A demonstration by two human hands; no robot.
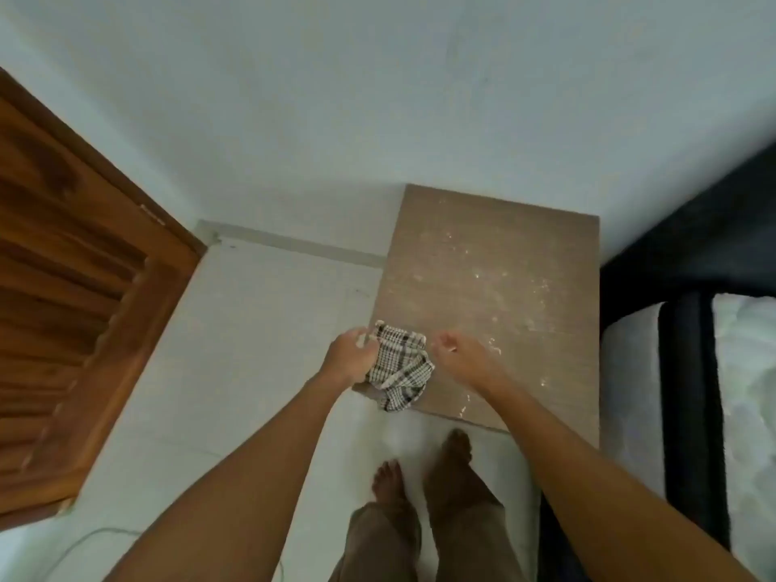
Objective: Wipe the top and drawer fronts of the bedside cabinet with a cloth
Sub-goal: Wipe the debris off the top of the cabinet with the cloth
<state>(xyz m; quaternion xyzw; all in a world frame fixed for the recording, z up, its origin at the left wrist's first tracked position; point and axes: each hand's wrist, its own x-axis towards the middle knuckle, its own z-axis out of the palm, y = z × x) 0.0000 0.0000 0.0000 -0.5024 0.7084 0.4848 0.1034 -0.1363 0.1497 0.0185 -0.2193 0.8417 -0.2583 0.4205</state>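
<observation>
**Cloth (399, 371) at the cabinet's (483, 254) near left corner**

The checked cloth hangs bunched over that corner of the speckled top. The left hand (350, 357) grips its left side. The right hand (455, 354) is just beside it, fingers curled; I cannot tell whether it holds the cloth.

- Dim, flat, cool light — no hard shadows around the cabinet (495, 287).
- Pale specks on its top glint.
- Whole frame soft, smeared; the left hand (350, 357) and right hand (455, 354) at the cabinet's near-left corner blur at the fingers, though the cloth (399, 371) keeps its checks.
- Wide-angle bend — door (75, 308) left of the cabinet and bed (688, 371) right of it lean outward.
- The bed's frame sinks into near-black.
</observation>
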